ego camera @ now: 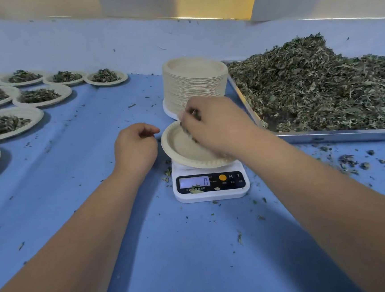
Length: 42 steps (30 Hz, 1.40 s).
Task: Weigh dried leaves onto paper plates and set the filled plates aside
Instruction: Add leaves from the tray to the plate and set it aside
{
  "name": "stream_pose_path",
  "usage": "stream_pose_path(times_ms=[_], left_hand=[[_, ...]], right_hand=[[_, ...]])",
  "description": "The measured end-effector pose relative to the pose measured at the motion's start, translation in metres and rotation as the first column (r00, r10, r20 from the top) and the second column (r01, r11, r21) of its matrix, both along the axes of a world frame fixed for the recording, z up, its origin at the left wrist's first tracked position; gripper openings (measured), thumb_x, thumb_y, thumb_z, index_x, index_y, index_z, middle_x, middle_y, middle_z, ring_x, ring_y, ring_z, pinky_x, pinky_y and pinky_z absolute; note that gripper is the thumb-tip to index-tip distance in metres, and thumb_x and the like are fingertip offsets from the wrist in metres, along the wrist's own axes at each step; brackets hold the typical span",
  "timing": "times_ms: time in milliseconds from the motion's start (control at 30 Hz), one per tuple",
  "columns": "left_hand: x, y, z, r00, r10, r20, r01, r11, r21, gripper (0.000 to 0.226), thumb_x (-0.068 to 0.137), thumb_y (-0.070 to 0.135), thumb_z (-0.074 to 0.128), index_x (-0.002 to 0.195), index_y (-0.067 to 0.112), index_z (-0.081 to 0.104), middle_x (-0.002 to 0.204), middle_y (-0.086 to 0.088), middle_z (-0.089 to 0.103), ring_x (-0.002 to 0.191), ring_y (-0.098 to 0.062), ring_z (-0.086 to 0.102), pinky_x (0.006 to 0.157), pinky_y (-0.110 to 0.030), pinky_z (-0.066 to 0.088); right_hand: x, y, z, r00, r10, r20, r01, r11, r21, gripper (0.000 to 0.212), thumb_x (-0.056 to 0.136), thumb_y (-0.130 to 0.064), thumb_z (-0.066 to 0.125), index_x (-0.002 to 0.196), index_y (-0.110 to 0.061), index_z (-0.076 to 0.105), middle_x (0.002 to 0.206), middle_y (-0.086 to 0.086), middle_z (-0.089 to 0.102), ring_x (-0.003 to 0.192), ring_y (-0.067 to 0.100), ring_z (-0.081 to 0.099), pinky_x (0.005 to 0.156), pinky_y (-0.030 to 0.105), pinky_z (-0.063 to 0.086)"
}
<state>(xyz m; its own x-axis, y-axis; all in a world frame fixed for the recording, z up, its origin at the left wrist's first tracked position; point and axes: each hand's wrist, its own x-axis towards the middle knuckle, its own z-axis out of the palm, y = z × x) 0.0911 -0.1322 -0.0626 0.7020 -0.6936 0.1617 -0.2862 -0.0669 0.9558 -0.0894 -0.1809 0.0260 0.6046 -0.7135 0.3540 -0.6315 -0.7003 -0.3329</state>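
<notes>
An empty paper plate (182,150) sits on a small white digital scale (210,186) whose display reads 0. My right hand (215,125) hovers over the plate's right side, gripping a handful of dried leaves (191,132), with some bits hanging from the fingers. My left hand (137,146) hangs just left of the plate with loosely curled fingers, holding nothing. A large heap of dried leaves (321,88) fills a metal tray (339,134) at the right. Behind the scale stands a tall stack of empty paper plates (194,82).
Several filled paper plates (39,96) lie in rows at the far left on the blue table cover (173,252). Loose leaf crumbs (349,162) are scattered on the cover near the tray and scale. A pale blue wall rises behind.
</notes>
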Motion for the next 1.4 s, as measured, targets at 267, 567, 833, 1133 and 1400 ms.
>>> stream_pose_path(times_ms=[267,567,833,1133,1400], left_hand=[[-0.002,0.002,0.002,1.0,-0.01,-0.021,0.009,1.0,-0.015,0.039,0.076,0.006,0.046,0.085,0.032,0.073,0.095,0.012,0.071,0.087,-0.003,0.065,0.066,-0.019,0.045],[-0.003,0.002,0.003,1.0,-0.005,-0.011,0.005,1.0,-0.002,0.039,0.079,0.003,0.047,0.085,0.031,0.074,0.094,0.013,0.071,0.09,-0.001,0.065,0.064,-0.017,0.044],[-0.003,0.003,0.004,1.0,-0.013,0.026,0.012,1.0,0.018,0.04,0.08,0.0,0.049,0.082,0.031,0.074,0.09,0.012,0.071,0.087,-0.005,0.065,0.064,-0.02,0.045],[-0.004,0.004,0.004,0.999,-0.024,0.027,0.023,0.999,0.04,0.041,0.073,0.0,0.047,0.08,0.029,0.076,0.084,0.002,0.074,0.072,-0.013,0.061,0.063,-0.026,0.049],[-0.005,0.003,0.005,0.999,-0.027,0.027,0.026,1.0,0.017,0.034,0.078,0.009,0.048,0.083,0.03,0.075,0.086,0.002,0.074,0.073,-0.016,0.063,0.067,-0.029,0.049]], right_hand=[[-0.025,-0.02,0.009,0.995,-0.027,0.095,0.024,0.999,0.032,0.036,0.098,-0.058,0.044,0.116,-0.033,0.064,0.107,-0.017,0.066,0.09,0.005,0.063,0.072,0.025,0.048],[-0.102,-0.073,-0.035,0.894,-0.421,-0.154,0.426,0.905,0.001,0.04,0.104,-0.051,0.037,0.1,-0.017,0.058,0.083,0.007,0.061,0.076,0.031,0.057,0.067,0.037,0.046],[-0.105,-0.072,-0.055,0.87,-0.455,-0.192,0.423,0.887,-0.186,0.058,0.106,-0.052,0.026,0.065,-0.018,0.049,0.059,0.004,0.054,0.052,0.024,0.05,0.05,0.025,0.033],[-0.116,-0.073,-0.054,0.8,-0.568,-0.19,0.514,0.814,-0.269,0.062,0.097,-0.066,0.024,0.069,-0.017,0.051,0.067,0.005,0.052,0.073,0.03,0.049,0.087,0.049,0.042],[-0.114,-0.064,-0.051,0.812,-0.551,-0.193,0.512,0.831,-0.219,0.061,0.101,-0.062,0.024,0.082,-0.015,0.058,0.069,0.003,0.057,0.069,0.027,0.054,0.093,0.049,0.038]])
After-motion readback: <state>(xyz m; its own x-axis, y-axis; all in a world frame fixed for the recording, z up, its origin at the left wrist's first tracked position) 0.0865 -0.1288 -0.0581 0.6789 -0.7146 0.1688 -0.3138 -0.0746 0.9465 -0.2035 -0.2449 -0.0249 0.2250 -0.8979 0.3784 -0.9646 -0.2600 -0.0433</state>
